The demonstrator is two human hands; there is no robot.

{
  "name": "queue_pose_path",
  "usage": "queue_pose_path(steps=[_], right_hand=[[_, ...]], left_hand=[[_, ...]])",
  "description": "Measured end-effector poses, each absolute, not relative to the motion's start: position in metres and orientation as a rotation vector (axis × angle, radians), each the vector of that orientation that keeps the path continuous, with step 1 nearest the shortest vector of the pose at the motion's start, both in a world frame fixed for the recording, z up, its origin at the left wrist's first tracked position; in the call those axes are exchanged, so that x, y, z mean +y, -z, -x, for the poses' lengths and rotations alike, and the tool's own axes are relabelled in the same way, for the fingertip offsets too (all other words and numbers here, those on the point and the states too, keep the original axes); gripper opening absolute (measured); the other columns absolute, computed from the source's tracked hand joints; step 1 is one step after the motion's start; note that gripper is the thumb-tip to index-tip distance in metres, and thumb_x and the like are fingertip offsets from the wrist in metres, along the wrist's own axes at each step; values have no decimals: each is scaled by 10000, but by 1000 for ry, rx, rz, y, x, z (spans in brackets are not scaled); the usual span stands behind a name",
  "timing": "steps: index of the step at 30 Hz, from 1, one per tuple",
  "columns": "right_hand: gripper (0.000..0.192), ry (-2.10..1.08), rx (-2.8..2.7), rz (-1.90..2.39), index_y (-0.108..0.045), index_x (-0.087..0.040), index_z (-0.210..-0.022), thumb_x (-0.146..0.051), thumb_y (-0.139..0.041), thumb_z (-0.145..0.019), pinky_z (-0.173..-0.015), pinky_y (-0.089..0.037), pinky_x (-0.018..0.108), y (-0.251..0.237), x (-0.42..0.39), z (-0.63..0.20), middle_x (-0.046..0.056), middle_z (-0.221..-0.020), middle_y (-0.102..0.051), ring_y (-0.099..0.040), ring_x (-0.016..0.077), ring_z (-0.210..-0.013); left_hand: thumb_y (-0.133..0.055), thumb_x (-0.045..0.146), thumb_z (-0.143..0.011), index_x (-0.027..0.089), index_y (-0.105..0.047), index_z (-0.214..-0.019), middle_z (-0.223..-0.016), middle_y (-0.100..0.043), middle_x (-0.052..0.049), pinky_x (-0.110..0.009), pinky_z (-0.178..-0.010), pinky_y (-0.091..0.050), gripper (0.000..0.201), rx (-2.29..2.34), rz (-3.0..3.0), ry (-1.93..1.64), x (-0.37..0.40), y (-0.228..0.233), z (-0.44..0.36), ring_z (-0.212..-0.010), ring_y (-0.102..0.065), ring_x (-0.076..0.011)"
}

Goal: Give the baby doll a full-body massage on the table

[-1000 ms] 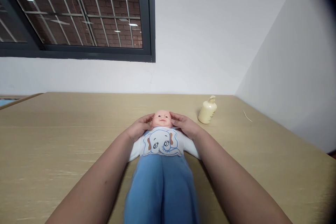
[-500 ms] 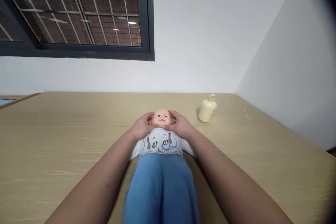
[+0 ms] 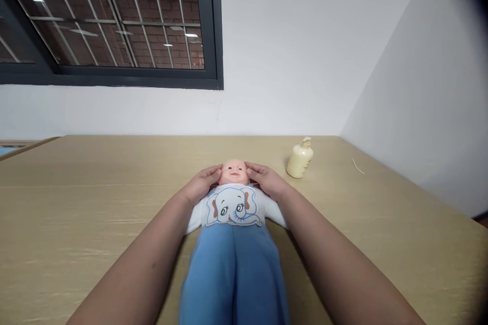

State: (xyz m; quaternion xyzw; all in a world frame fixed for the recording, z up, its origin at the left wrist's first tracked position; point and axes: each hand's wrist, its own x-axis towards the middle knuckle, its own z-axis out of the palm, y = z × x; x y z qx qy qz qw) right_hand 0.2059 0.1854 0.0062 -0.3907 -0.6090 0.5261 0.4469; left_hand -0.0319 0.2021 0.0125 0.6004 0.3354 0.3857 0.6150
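A baby doll (image 3: pixel 233 204) lies on its back, its head away from me. It wears a white top with an elephant picture and blue trousers. My left hand (image 3: pixel 205 181) rests at one side of the doll's head (image 3: pixel 234 171), fingers stretched out and thumb by the cheek. On the opposite side, my right hand (image 3: pixel 267 180) mirrors it, fingertips at the temple and thumb near the cheek. Both hands are open, with the head between them. The backs of the fingers hide the sides of the head. The doll's white sleeves spread out beneath my wrists.
A cream pump bottle (image 3: pixel 300 159) stands on the wooden tabletop (image 3: pixel 95 213), right of the doll's head. Farther right lies a thin pale strip (image 3: pixel 357 166). A white wall (image 3: pixel 282 61) and a barred window (image 3: pixel 114 15) rise behind the table.
Both thumbs have moved from under the doll's chin outward and up to the sides of its face. The fingers stay at the temples. The view has shifted slightly.
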Motion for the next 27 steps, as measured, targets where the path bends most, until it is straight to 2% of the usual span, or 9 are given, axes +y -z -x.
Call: queue_pose_path(steps=[6, 13, 21, 27], right_hand=[[609, -1132, -1663, 1051, -608, -274, -1284, -455, -814, -741, -982, -529, 436, -18, 172, -192, 49, -1236, -686, -644, 287, -1140], [638, -1050, -1681, 1100, -599, -248, -1262, -365, -850, -686, -949, -546, 419, -13, 175, -190, 62, -1236, -682, -653, 283, -1122], [545, -1187, -1723, 935, -592, -246, -1297, -315, -770, -787, -1005, -518, 401, -20, 174, -197, 52, -1273, -669, -626, 266, -1183], [532, -1209, -1697, 938, -590, -265, -1337, -470, -690, -857, -1090, -439, 457, -12, 181, -206, 43, -1345, -629, -564, 269, -1266]], left_hand=[[-805, 531, -692, 193, -611, -1291, -1252, -680, -134, -466, -935, -528, 715, 989, -1700, -878, 194, -21, 25, -1119, -648, -358], [-830, 455, -682, 194, -602, -1273, -1233, -690, -122, -408, -897, -554, 685, 1051, -1731, -827, 193, -25, 22, -1085, -670, -323], [-772, 472, -756, 181, -593, -1313, -1274, -669, -136, -442, -924, -517, 653, 929, -1725, -835, 198, -19, 32, -1128, -645, -343], [-770, 492, -765, 158, -635, -1282, -1275, -670, -154, -430, -948, -492, 630, 743, -1406, -904, 205, -7, 33, -1137, -638, -335]])
